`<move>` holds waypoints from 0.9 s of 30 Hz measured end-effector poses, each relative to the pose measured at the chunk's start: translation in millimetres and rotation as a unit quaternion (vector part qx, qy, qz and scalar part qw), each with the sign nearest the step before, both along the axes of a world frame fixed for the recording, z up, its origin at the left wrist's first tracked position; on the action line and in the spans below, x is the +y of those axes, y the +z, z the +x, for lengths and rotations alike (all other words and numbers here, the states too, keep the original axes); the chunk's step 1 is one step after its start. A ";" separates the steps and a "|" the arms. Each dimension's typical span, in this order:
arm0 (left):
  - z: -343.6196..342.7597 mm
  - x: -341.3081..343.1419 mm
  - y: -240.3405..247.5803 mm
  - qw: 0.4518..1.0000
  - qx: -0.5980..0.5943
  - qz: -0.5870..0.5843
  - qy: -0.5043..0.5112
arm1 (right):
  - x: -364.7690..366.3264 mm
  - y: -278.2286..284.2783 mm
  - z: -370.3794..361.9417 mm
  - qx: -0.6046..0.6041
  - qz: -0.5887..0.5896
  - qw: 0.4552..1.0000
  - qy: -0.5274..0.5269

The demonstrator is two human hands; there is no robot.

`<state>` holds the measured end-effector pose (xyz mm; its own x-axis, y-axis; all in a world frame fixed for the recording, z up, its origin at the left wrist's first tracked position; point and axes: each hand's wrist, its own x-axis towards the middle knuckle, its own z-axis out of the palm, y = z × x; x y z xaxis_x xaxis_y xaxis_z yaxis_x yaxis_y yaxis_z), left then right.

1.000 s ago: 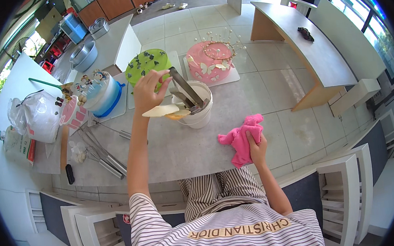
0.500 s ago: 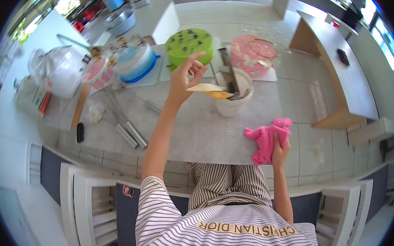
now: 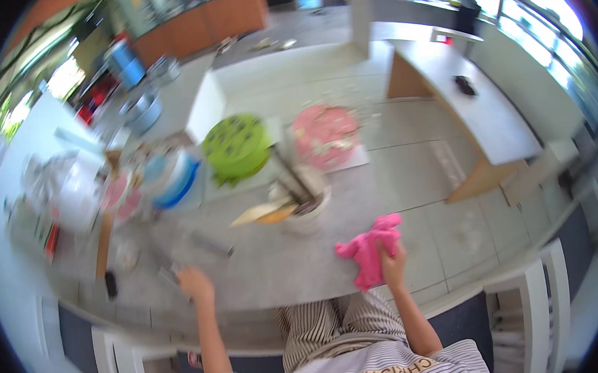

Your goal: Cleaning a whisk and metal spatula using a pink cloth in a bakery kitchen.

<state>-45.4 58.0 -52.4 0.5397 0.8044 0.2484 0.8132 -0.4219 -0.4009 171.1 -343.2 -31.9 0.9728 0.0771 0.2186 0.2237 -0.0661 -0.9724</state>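
My left hand (image 3: 196, 284) is low over the left of the grey table (image 3: 278, 278), at the ends of metal spatula handles (image 3: 168, 274). Motion smears its fingers, so I cannot tell whether they grip a handle. My right hand (image 3: 393, 263) is closed on a bunched pink cloth (image 3: 368, 254) at the table's right front corner. A white bucket (image 3: 306, 220) between the hands holds several tools, among them a pale, yellowish spatula (image 3: 266, 214) sticking out to the left. Another metal tool (image 3: 213, 244) lies beyond my left hand.
Along the far side stand a green cake (image 3: 236, 146), a pink cake (image 3: 327, 136) and a blue-and-white cake (image 3: 167, 178). Plastic bags (image 3: 70, 192) and a long wooden-handled tool (image 3: 104, 245) lie at left. White chairs (image 3: 522, 309) line the near side.
My left hand has come down from above the bucket to the spatula handles at left. The whole view has shifted. My right hand still holds the pink cloth.
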 end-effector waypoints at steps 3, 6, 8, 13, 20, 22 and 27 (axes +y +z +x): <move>24.4 -28.9 26.9 0.996 -0.012 -0.055 0.064 | -9.5 -6.1 0.9 0.025 -0.025 0.999 -0.008; 34.3 -35.6 29.0 0.996 -0.006 -0.077 0.034 | -13.2 -0.1 0.3 0.028 0.006 1.000 -0.009; 44.3 -44.6 32.0 0.993 -0.013 -0.107 0.038 | -16.6 0.7 -0.1 0.027 0.015 0.999 -0.009; 46.3 -46.9 28.3 0.992 -0.026 -0.102 0.067 | -11.3 -1.9 -0.6 0.021 0.031 0.999 0.015; 34.4 -52.1 37.3 0.991 0.003 -0.086 0.102 | -12.9 4.7 -0.6 0.024 0.028 0.999 0.025; 30.3 -53.8 36.8 0.989 -0.027 -0.097 0.107 | -14.0 6.1 -1.6 0.033 0.028 0.999 0.024; 5.8 -29.3 10.6 0.991 -0.126 -0.019 0.030 | -14.5 7.7 -1.8 0.026 0.024 0.999 0.026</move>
<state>-39.6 28.7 -41.8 0.4163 0.8440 0.3382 0.9091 -0.3813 -0.1677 169.3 -357.6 -24.2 0.9780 0.1182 0.1719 0.1740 -0.0078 -0.9847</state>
